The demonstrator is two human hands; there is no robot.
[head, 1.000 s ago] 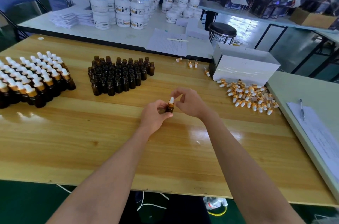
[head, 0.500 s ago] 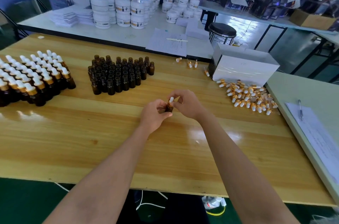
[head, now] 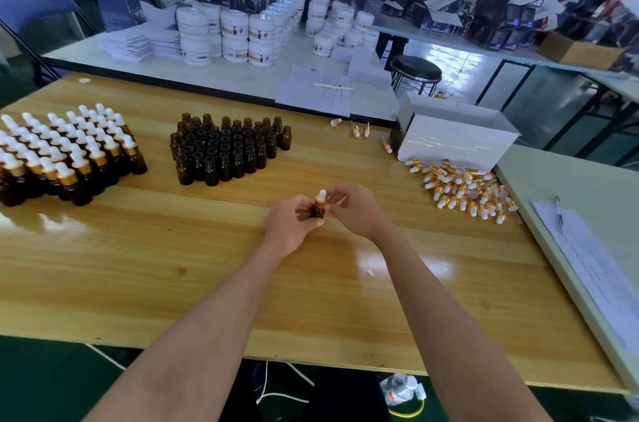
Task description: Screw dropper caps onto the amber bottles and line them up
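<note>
Amber bottle sits upright between both hands, roughly mid-desk. Left grip is wrapped round the bottle's body, fingers curled, thumb on the near side. Right grip pinches the dropper cap sitting on the bottle's neck, with the white bulb poking up on top. Honestly can't tell if the bottle's base touches the wood or hangs just above it.

Over on the left there's a big block of capped bottles packed in tight rows, bulbs up. Just behind the hands is a block of open bottles, no caps on. Off to the right, a loose pile of dropper caps lies just in front of a white box, plus a few stray caps near the desk's far edge. Far right, a pen lies on a sheet of paper.
</note>
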